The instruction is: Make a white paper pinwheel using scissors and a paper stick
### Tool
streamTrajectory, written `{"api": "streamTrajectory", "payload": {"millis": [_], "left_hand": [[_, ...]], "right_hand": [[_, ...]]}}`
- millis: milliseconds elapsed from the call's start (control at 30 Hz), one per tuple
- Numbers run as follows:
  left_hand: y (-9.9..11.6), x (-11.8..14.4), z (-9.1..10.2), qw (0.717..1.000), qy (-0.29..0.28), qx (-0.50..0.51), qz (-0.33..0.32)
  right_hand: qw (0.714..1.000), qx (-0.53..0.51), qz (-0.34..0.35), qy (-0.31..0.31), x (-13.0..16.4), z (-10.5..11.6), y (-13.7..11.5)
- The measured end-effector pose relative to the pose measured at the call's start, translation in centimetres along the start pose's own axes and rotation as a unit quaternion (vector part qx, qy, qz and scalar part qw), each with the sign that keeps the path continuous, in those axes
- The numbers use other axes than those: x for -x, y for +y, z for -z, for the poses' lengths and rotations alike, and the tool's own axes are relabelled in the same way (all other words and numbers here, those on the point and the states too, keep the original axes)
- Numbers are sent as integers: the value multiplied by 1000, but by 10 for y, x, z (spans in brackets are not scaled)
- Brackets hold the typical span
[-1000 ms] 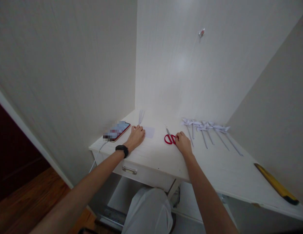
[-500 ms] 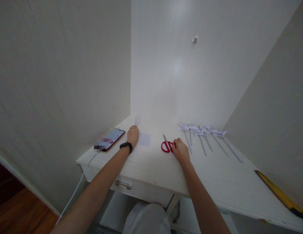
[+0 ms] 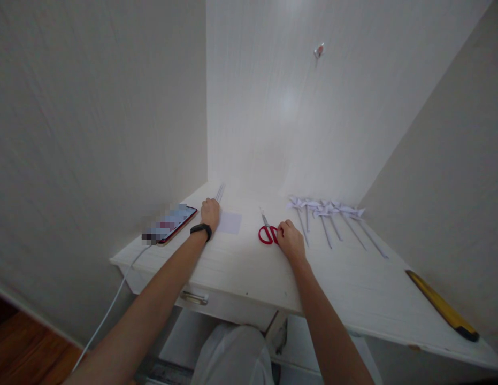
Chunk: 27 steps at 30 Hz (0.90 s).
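Note:
Toward the back left of the white table, my left hand (image 3: 210, 214) has its fingers closed at the near ends of a few thin paper sticks (image 3: 220, 191). Just right of that hand lies a square of pale paper (image 3: 231, 223). Red-handled scissors (image 3: 266, 235) lie at the middle, blades pointing away from me. My right hand (image 3: 291, 239) is curled at their right handle loop and covers part of it. Whether it pinches anything is hidden. Several white paper pinwheels (image 3: 326, 207) on sticks lie in a row to its right.
A phone (image 3: 177, 224) with a white cable (image 3: 117, 300) lies at the table's left edge. On the right, a yellow and black tool (image 3: 439, 302) rests along the side wall. White walls enclose the table (image 3: 240, 267). A drawer handle (image 3: 194, 297) shows at its front.
The paper sticks, fanned apart before, now stand closer together and lean right at my left hand. The whole view has shifted slightly. My right hand stays by the scissors.

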<state>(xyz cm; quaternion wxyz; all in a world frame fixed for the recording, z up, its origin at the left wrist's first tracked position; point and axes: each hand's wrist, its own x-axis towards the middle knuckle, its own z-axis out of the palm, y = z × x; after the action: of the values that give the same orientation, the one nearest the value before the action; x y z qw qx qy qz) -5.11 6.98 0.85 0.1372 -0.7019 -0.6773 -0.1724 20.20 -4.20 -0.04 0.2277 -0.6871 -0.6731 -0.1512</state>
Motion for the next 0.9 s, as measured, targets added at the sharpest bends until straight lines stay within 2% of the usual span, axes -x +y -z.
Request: {"api": "streamTrajectory", "payload": {"millis": [167, 400, 533, 700, 900], "left_hand": [[-3, 5, 2, 999, -2, 17, 34], [-19, 5, 1, 998, -14, 44, 36], [-21, 10, 8, 997, -18, 64, 32], [-11, 18, 20, 993, -8, 113, 25], [24, 43, 25, 969, -10, 235, -74]], "right_hand": [[1000, -14, 0, 11, 0, -1, 1], [999, -20, 1, 26, 0, -2, 2], [999, -25, -3, 27, 0, -1, 2], [999, -32, -1, 19, 0, 1, 1], [1000, -22, -6, 17, 0, 1, 1]]}}
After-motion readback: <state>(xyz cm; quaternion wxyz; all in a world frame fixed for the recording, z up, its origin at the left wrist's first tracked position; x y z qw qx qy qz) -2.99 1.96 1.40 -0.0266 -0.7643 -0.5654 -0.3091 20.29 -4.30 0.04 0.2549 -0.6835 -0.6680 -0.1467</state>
